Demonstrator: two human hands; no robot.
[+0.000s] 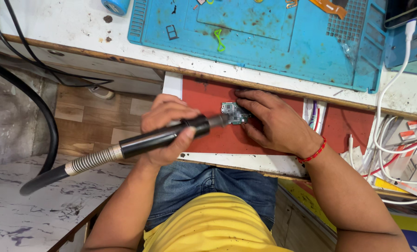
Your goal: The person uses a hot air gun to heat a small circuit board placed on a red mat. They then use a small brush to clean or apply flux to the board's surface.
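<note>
My left hand (164,126) is wrapped around a black hot-air wand (171,134) with a metal spring collar and a thick black hose trailing left. Its nozzle tip points at a small green circuit board (232,113). That board lies on a red mat (208,100) on a pulled-out shelf below the bench edge. My right hand (269,119) lies flat on the mat and pins the board with thumb and fingertips. A red thread band circles my right wrist.
A stained blue work mat (264,42) covers the bench above, with a green clip, small metal parts and an orange flex strip. White cables (395,93) and a drawer of packets are at right. Black cables (26,84) hang left over a marbled surface (31,210).
</note>
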